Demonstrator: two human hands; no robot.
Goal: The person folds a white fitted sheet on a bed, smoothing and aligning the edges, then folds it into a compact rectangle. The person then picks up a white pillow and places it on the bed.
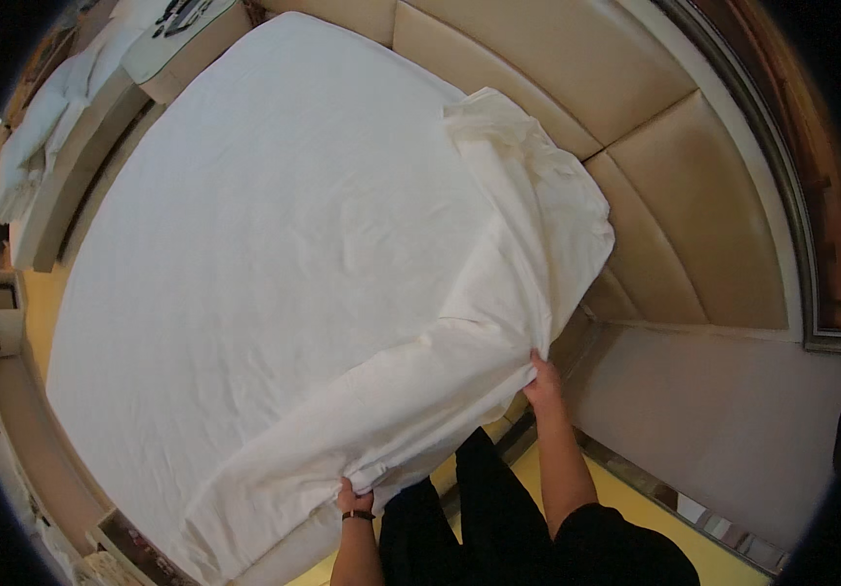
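A white bed sheet (391, 381) lies folded over on itself along the near side of a bed, with creases running up towards the headboard. My left hand (356, 498), with a dark band at the wrist, grips its near edge at the bottom centre. Farther right, my right hand (543, 377) grips the same sheet near the bed's head-end corner. Flat white fabric covers the mattress (244, 220) beyond the fold. Bunched cloth lies at the top right, beside the headboard. The fingers of both hands are partly hidden by the fabric.
A padded beige headboard (654, 183) borders the bed on the right. A pale cabinet surface (698, 417) stands beside the near corner. Across the bed are a bedside table (171, 51) and a second bed (76, 168) with white bedding. Dark-trousered legs stand close to the mattress, over yellowish floor.
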